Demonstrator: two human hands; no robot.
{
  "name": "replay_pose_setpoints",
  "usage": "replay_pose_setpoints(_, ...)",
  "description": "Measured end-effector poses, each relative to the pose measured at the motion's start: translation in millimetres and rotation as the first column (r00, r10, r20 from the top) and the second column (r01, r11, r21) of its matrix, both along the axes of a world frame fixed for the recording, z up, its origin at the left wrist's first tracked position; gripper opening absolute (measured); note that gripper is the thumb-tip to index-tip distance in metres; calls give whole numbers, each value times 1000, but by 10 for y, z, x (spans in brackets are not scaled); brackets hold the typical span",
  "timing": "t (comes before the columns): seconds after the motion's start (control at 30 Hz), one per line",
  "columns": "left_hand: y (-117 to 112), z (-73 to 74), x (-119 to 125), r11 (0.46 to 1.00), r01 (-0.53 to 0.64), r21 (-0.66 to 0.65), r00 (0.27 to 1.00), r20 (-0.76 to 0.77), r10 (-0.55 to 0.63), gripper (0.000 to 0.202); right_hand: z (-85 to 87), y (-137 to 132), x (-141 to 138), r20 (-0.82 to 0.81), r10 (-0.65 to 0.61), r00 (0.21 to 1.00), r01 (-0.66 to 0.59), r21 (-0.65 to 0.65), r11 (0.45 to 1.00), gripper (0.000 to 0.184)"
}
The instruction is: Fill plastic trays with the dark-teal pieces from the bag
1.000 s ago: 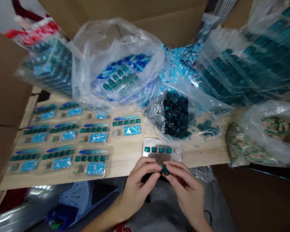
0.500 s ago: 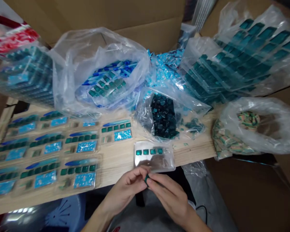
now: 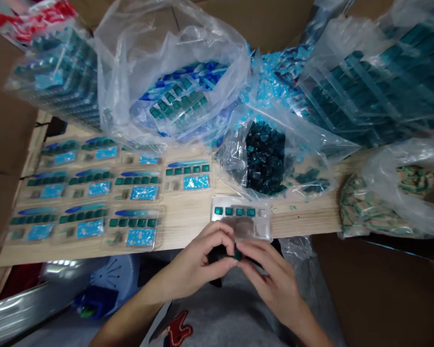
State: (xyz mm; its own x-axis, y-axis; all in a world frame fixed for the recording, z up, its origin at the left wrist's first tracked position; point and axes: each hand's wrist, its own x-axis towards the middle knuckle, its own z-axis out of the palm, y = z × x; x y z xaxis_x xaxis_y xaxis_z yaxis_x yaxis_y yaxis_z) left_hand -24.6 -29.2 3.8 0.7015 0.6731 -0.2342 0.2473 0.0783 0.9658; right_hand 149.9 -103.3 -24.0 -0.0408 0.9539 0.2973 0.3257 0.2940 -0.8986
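My left hand (image 3: 197,262) and my right hand (image 3: 275,279) meet just below the front edge of the table. Between their fingertips they pinch a small dark green piece (image 3: 237,253), mostly covered by the fingers. Just beyond them lies a clear plastic tray (image 3: 262,226), partly behind my left fingers. Along its upper part sits a row of several green square pieces (image 3: 229,211), with a bare spot at the row's right end. Behind the tray, an open clear bag (image 3: 235,168) holds a heap of dark green pieces (image 3: 264,156).
Filled blister trays (image 3: 135,180) with blue sticks, green squares and blue packets lie in rows at left. Stacked trays (image 3: 63,82) rise behind them. A bag of blue sticks (image 3: 115,96) stands at the back, bagged green trays (image 3: 376,86) at back right, a bag of striped pieces (image 3: 361,207) at right.
The camera view has shifted, so the table appears higher and things further right. My left fingers have become more arched around the small green piece, which both hands still pinch.
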Motion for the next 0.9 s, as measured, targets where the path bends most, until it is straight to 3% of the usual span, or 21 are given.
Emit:
replay_pose_setpoints(0.13, 17, 39, -22, 998, 21, 57, 999, 23, -23, 4, 44, 21, 56, -66, 128, 990, -135, -107, 985, 38)
replay_pose_setpoints(0.3, 8, -1, 6, 997, 1, 76, 999, 51, -5, 7, 15, 11, 37, -197, 26, 980, -70, -222, 973, 25)
replay_pose_setpoints(0.37, -14, -45, 41, 995, -64, 71, 997, 56, 60, 12, -17, 10, 19, -179, -27, 984, -6, -182, 983, 25)
replay_pose_setpoints(0.5, -97, -170, 105, 987, -161, -27, 987, 26, 161, 19, -79, -13, -5, 19, -86, 996, 86, -3, 996, 22)
replay_pose_setpoints(0.67, -175, -295, 111, 987, -138, -84, 990, -49, 135, 19, -137, -88, 29, 137, -106, 985, 100, 48, 994, 22)
replay_pose_setpoints(0.73, -168, -328, 95, 994, -113, 9, 991, -70, 113, 17, -167, -80, 110, 156, -115, 981, 112, 29, 993, 23)
replay_pose_setpoints(0.8, -137, -366, 77, 978, -58, 199, 989, -120, 83, 17, -209, -25, 239, 200, -168, 965, 166, 30, 986, 25)
replay_pose_setpoints(0.9, -67, -439, 55, 865, 158, 477, 951, -309, -2, 18, -297, 122, 454, 298, -274, 915, 274, 43, 961, 25)
